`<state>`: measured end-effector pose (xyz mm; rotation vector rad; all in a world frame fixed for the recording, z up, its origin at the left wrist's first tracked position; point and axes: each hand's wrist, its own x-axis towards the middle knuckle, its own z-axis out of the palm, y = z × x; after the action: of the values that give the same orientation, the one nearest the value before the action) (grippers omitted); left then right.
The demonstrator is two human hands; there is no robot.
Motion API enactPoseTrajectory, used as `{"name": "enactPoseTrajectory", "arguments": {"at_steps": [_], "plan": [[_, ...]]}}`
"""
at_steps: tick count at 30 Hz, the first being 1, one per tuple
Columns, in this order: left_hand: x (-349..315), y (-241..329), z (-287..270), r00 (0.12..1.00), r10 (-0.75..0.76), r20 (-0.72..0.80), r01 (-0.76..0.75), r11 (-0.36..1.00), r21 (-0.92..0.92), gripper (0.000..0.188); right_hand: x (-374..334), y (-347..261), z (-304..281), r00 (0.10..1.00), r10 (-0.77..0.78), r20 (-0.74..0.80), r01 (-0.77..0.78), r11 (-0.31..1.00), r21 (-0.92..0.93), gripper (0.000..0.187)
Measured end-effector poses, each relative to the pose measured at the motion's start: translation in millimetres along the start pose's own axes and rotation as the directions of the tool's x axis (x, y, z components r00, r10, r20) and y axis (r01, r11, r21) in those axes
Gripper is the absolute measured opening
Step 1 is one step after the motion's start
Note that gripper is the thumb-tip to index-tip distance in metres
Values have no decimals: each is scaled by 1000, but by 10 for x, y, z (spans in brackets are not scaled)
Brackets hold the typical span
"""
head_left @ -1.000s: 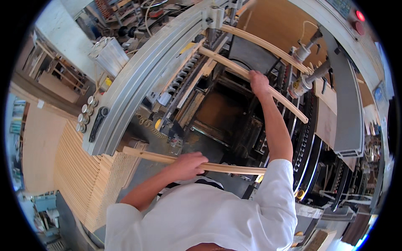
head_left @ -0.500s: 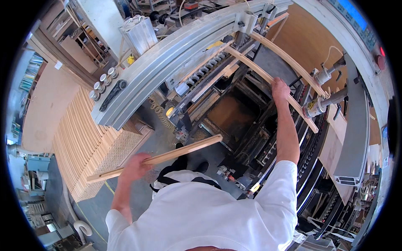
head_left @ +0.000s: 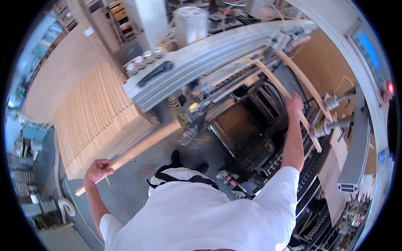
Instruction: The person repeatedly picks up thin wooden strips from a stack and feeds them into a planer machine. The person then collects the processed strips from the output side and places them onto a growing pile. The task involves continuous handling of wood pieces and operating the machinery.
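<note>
Head view: a pale, slim wooden strip (head_left: 146,144) slants across the left, beside a wood stack (head_left: 92,121); the left grip (head_left: 99,170) is closed on it close to its near end. The right grip (head_left: 294,104) curls round a pale wooden rail (head_left: 272,78) at far right, hiding part. Blur softens the metal beam (head_left: 209,53).
</note>
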<state>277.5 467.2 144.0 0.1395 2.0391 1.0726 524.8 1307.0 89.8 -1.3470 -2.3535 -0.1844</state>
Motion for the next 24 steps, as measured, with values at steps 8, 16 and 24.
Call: {"name": "enactPoseTrajectory", "arguments": {"at_steps": [8, 16, 24], "plan": [[443, -277, -1095, 906, 142, -398, -201, 973, -111, 32, -893, -910, -279, 994, 19, -105, 61, 706, 705, 28], [2365, -198, -2053, 699, 120, -705, -82, 993, 87, 41, -2937, -2476, -578, 979, -97, 181, -92, 580, 809, 23], [3638, 242, -2177, 694, 59, -717, 87, 983, 165, 39, -4285, -2794, -1142, 888, 77, 453, -340, 773, 535, 22]]}}
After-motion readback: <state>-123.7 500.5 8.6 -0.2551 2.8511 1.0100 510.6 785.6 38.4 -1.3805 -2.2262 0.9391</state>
